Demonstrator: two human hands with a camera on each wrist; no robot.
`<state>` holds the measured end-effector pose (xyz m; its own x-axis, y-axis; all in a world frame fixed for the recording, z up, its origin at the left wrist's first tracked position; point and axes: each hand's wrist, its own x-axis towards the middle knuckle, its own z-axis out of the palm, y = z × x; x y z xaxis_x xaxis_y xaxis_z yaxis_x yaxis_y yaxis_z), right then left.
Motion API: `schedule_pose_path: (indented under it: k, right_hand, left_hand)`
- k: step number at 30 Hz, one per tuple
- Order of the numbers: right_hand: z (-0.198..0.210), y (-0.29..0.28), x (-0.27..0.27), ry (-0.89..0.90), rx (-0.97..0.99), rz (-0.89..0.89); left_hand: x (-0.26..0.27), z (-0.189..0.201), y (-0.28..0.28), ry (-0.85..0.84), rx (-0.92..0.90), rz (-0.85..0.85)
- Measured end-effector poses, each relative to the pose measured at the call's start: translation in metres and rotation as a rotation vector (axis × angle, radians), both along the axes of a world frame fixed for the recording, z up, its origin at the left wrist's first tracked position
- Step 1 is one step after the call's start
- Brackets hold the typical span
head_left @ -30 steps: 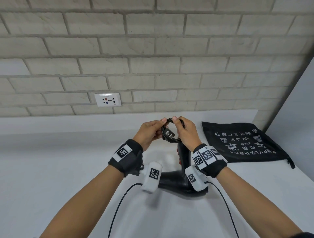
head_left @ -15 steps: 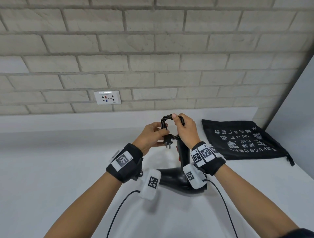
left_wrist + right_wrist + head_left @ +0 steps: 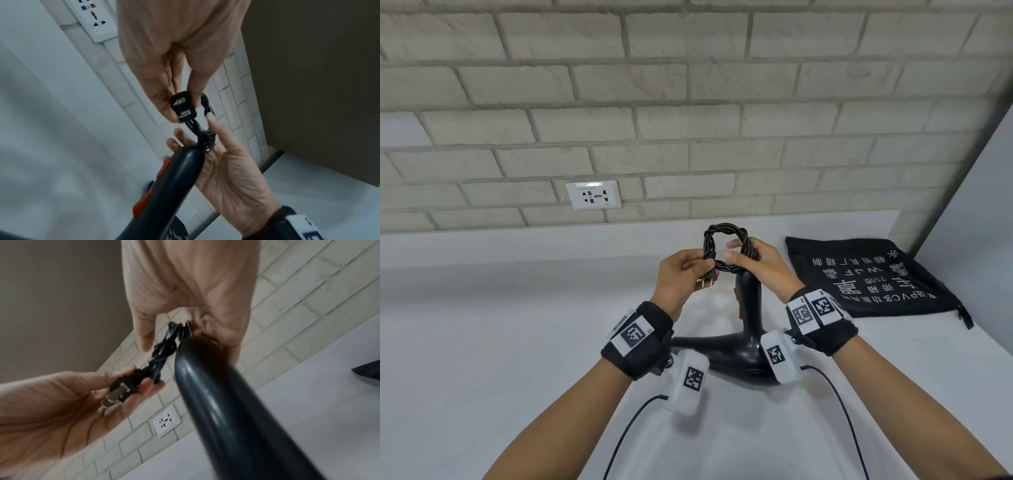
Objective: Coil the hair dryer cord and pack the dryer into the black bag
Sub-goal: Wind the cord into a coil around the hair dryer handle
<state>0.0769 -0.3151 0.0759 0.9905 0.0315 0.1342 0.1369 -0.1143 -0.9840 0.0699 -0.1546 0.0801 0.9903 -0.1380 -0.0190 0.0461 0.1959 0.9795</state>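
Observation:
The black hair dryer (image 3: pixel 736 349) rests on the white counter with its handle (image 3: pixel 748 298) pointing up and away. Its cord is wound into a small twisted coil (image 3: pixel 724 236) at the handle's end. My right hand (image 3: pixel 732 251) holds the coil by its right side, thumb across the strands. My left hand (image 3: pixel 705 269) pinches the plug (image 3: pixel 707 278), prongs down, just left of the handle. The left wrist view shows the plug (image 3: pixel 183 108) between thumb and fingers, and the cord (image 3: pixel 205 131) running to the handle (image 3: pixel 170 186). The black bag (image 3: pixel 866 277) lies flat at the right.
A white wall socket (image 3: pixel 593 194) sits in the brick wall behind the counter. A grey panel (image 3: pixel 976 219) closes off the right side beyond the bag. Thin black sensor cables (image 3: pixel 626 435) trail from my wrists toward the counter's near edge.
The plug, first inside the coil between both hands, has been drawn out down and left by my left hand. The coil now stands higher above my fingers.

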Motion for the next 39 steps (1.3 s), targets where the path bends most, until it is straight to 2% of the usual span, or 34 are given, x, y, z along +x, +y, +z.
schedule_pose_path:
  k: [3,7,15,19,22,27,31,39]
  right_hand:
    - [-0.008,-0.005,-0.006,0.06,-0.012,0.036]
    - [-0.007,-0.003,-0.007,0.098,0.034,0.045]
    - [-0.005,0.005,-0.005,0.143,0.069,0.027]
    - [-0.001,0.006,-0.006,0.16,0.09,0.032]
    - [0.001,0.008,-0.008,0.177,0.111,0.012]
    - [0.006,0.009,-0.017,0.219,0.109,-0.006]
    - [0.003,0.012,-0.026,0.323,0.107,-0.016]
    - [-0.016,0.025,-0.036,0.587,-0.032,0.001]
  left_hand:
    - [0.001,-0.011,-0.001,0.01,-0.036,0.048]
    - [0.0,-0.018,-0.004,-0.036,0.046,0.024]
    - [-0.009,-0.034,0.016,-0.303,0.694,-0.095]
    - [-0.026,-0.058,0.033,-0.289,0.983,-0.307]
    - [-0.038,-0.079,0.033,-0.297,1.127,-0.463]
    - [-0.055,-0.098,0.032,-0.39,1.244,-0.447]
    - [-0.068,-0.102,0.041,-0.459,1.33,-0.453]
    - [-0.106,-0.098,0.073,-0.311,1.148,-0.593]
